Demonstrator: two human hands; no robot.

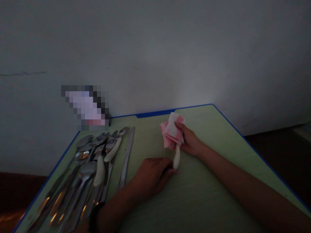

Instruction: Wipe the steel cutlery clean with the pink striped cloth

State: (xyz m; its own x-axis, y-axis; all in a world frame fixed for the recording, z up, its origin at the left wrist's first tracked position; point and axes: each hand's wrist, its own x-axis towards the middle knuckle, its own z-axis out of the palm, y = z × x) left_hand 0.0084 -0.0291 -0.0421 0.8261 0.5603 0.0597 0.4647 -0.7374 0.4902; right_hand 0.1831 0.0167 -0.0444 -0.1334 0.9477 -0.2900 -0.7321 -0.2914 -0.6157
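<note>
My left hand [155, 174] pinches the lower end of a white-handled piece of cutlery [177, 158] above the table. A folded pink and white cloth [173, 131] covers the upper part of that piece, so its kind is hidden. My right hand [190, 139] is closed on the cloth, thumb on top, wrapping it around the covered end. To the left of my left hand lies a table knife [127, 153], apart from a heap of spoons and forks [87, 166]. Two more white handles [99, 171] show in that heap.
The light green table [206, 194] has a blue edge and stands against a grey wall [155, 58]. A pixelated, screen-like object [85, 105] leans at the back left corner. Dark floor shows on both sides.
</note>
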